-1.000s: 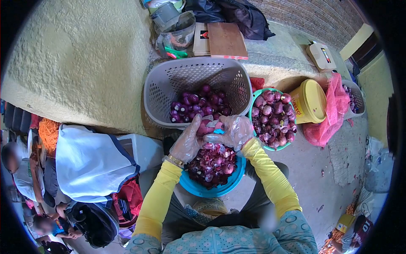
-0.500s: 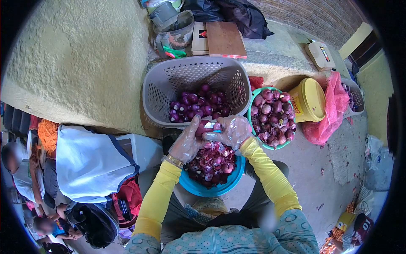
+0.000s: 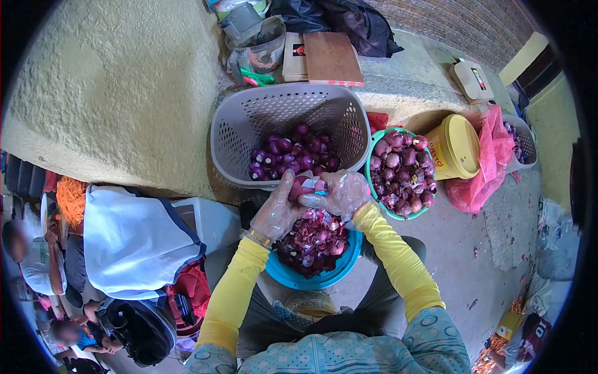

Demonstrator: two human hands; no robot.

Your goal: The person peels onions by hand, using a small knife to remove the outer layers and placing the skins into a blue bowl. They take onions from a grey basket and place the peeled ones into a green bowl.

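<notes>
My left hand (image 3: pixel 276 210), in a clear plastic glove, is closed around a red onion (image 3: pixel 300 189) above the blue basin's near side. Opposite it, my right hand (image 3: pixel 344 194), also gloved, is closed on a small tool with a light-blue part (image 3: pixel 320 188), its blade mostly hidden by the fingers. Onion skins (image 3: pixel 311 243) fill the blue basin (image 3: pixel 356 249) under both hands. Just beyond them, peeled purple onions (image 3: pixel 293 149) lie in the grey perforated basket (image 3: pixel 224 134). Unpeeled onions (image 3: pixel 402 171) fill a green-rimmed basin (image 3: pixel 398 216) to the right.
A yellow bucket (image 3: pixel 461 146), a pink mesh bag (image 3: pixel 492 162) and another basket (image 3: pixel 528 149) stand at the right. Boards (image 3: pixel 333 56) and plastic tubs (image 3: pixel 265 47) rest on the ledge. A white cloth (image 3: pixel 134 240) lies left. People are at the left edge and lower right.
Both hands remain together at the onion, with only a slight shift of the fingers. At the far left, a person's body has moved a little.
</notes>
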